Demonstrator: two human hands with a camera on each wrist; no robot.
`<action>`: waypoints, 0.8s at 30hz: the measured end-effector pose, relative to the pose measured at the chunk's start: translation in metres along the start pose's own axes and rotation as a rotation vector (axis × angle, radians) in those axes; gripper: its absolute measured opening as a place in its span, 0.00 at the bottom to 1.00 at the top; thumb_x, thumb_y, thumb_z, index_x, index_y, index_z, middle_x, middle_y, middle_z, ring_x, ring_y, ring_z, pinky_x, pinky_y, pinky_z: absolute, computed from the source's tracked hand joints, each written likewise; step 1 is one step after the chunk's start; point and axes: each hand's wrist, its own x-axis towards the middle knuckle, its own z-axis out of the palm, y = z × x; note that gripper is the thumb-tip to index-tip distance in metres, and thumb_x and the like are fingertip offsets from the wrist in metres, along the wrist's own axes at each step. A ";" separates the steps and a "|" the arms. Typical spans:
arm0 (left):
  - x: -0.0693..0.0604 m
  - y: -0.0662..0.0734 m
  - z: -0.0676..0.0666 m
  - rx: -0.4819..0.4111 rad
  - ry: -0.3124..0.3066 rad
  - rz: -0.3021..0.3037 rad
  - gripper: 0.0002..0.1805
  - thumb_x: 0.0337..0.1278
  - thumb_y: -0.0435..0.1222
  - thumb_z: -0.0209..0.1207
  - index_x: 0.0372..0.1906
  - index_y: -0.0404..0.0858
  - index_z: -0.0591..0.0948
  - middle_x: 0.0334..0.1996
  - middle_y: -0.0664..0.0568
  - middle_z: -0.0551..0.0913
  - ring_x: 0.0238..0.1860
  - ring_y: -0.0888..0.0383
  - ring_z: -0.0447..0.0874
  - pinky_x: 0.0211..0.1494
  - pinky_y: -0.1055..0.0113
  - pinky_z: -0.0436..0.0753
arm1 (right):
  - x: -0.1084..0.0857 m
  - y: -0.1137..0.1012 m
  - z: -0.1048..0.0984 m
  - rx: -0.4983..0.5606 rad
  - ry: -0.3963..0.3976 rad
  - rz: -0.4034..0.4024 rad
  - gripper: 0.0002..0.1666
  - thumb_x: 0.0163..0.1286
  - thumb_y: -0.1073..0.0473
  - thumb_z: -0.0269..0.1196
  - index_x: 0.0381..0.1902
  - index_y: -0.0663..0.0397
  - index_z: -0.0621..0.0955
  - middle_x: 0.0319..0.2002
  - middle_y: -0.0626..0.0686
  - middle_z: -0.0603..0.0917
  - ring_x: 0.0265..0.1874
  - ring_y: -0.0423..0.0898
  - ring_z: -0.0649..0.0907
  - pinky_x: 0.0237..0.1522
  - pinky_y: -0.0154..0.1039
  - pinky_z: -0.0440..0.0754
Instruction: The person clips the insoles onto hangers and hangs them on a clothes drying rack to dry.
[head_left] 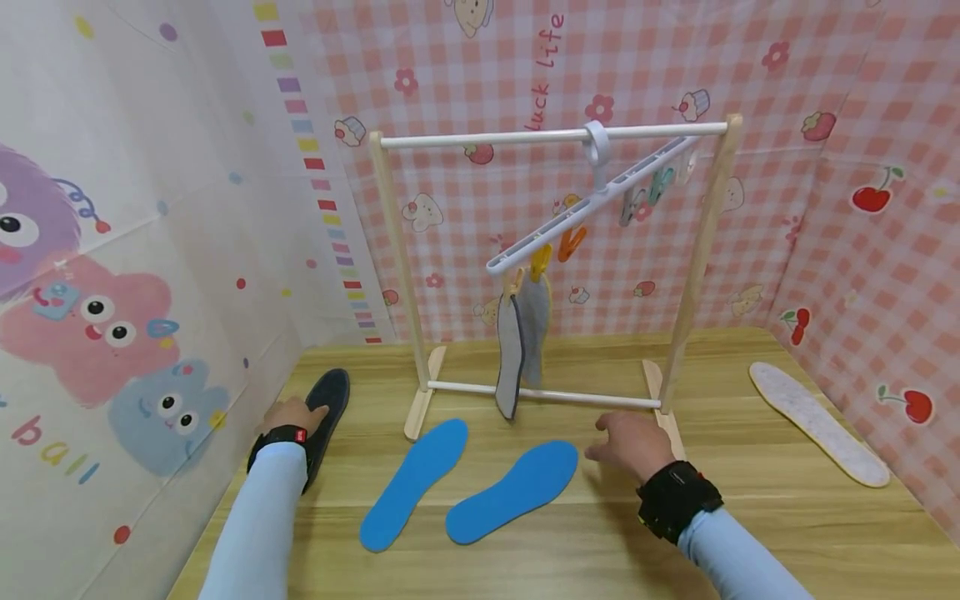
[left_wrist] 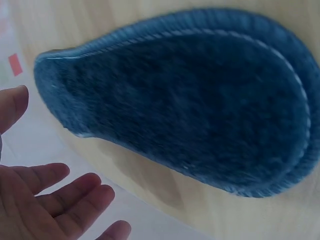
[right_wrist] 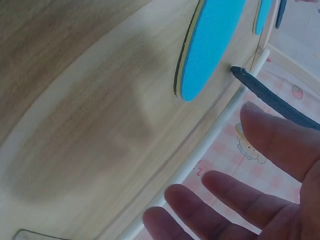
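Note:
A dark blue fuzzy insole (head_left: 330, 406) lies at the left of the table. The left hand (head_left: 287, 417) is over its left side in the head view; in the left wrist view the fingers (left_wrist: 85, 195) are spread apart beside the insole (left_wrist: 175, 105), not gripping it. The right hand (head_left: 633, 443) hovers with relaxed fingers, holding nothing, just right of a blue insole (head_left: 513, 493). Another blue insole (head_left: 414, 485) lies left of that one. Two grey insoles (head_left: 509, 358) hang from clips on the white hanger (head_left: 592, 205).
A wooden rack (head_left: 397, 258) with white bars carries the hanger. Orange, green and grey clips (head_left: 572, 242) hang along it. A pale speckled insole (head_left: 817, 423) lies at the table's right. Patterned cloth surrounds the wooden table (head_left: 525, 571) behind and at both sides.

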 end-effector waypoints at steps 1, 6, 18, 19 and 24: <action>0.001 -0.001 0.001 0.011 -0.001 -0.004 0.34 0.69 0.49 0.53 0.54 0.17 0.74 0.52 0.18 0.73 0.56 0.24 0.71 0.57 0.28 0.67 | 0.000 0.000 0.000 -0.011 -0.009 -0.003 0.28 0.58 0.49 0.73 0.50 0.61 0.84 0.47 0.62 0.85 0.44 0.60 0.84 0.38 0.54 0.81; -0.001 -0.003 0.004 0.041 -0.013 -0.019 0.35 0.70 0.49 0.51 0.54 0.15 0.74 0.54 0.15 0.70 0.57 0.22 0.69 0.57 0.28 0.67 | 0.000 0.001 0.002 -0.052 -0.046 -0.006 0.27 0.56 0.50 0.75 0.49 0.60 0.85 0.46 0.61 0.85 0.43 0.60 0.84 0.38 0.54 0.81; -0.001 -0.003 0.007 0.073 -0.029 -0.025 0.35 0.72 0.50 0.48 0.52 0.15 0.75 0.51 0.17 0.73 0.53 0.23 0.73 0.56 0.31 0.71 | 0.000 0.002 0.003 -0.057 -0.047 0.003 0.29 0.56 0.49 0.74 0.51 0.60 0.84 0.47 0.62 0.85 0.45 0.60 0.83 0.41 0.55 0.80; 0.000 -0.004 0.008 0.076 -0.029 -0.031 0.36 0.72 0.50 0.48 0.52 0.15 0.75 0.51 0.17 0.73 0.52 0.23 0.73 0.55 0.32 0.72 | 0.000 0.002 0.003 -0.056 -0.042 0.003 0.29 0.56 0.49 0.74 0.51 0.60 0.84 0.47 0.62 0.85 0.45 0.60 0.83 0.41 0.55 0.80; 0.008 -0.009 0.016 0.073 -0.012 -0.045 0.36 0.69 0.52 0.53 0.51 0.15 0.76 0.45 0.18 0.74 0.50 0.25 0.75 0.52 0.33 0.74 | 0.000 0.003 0.003 -0.048 -0.040 0.002 0.28 0.56 0.50 0.75 0.51 0.61 0.84 0.47 0.62 0.85 0.45 0.60 0.83 0.42 0.55 0.80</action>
